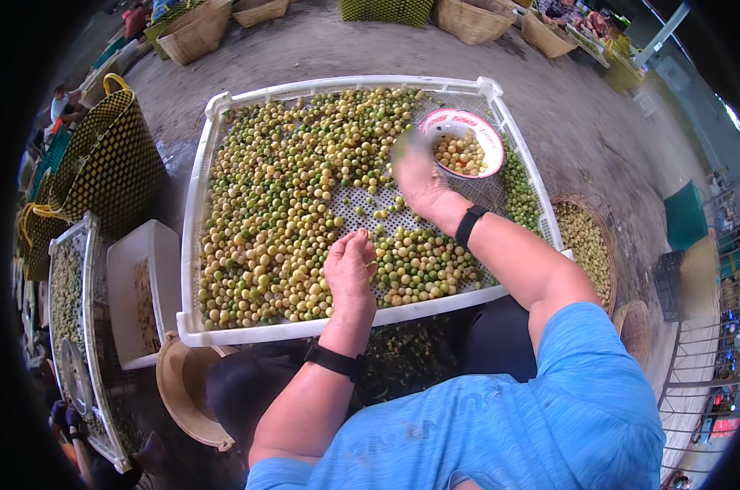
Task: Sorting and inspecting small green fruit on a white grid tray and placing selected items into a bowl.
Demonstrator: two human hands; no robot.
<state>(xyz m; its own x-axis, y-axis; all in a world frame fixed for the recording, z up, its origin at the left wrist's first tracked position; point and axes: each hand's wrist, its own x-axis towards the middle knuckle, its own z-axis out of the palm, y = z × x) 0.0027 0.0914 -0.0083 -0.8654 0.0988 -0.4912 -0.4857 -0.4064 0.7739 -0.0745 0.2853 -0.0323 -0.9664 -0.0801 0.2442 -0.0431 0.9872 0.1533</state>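
Before me lies a white plastic mesh tray (195, 177) spread with small round fruits (278, 184), yellowish and green. An enamel bowl (497, 160), white with a red-patterned rim, sits in the tray's far right part and holds pale fruits (458, 150). My right hand (420, 177) is beside the bowl's left rim. A blur over its fingers hides whether it holds anything. Over the near middle of the tray is my left hand (350, 263), fingers curled towards the thumb; whether a fruit is between them is hidden. Greener fruits (521, 193) lie along the tray's right side.
A round basket of fruits (581, 245) stands right of the tray. To the left are a yellow-and-black woven basket (119, 153), a white box (128, 288) and another tray (94, 300) with a person's gloved hands (67, 416). A tan basin (183, 392) is near my knee.
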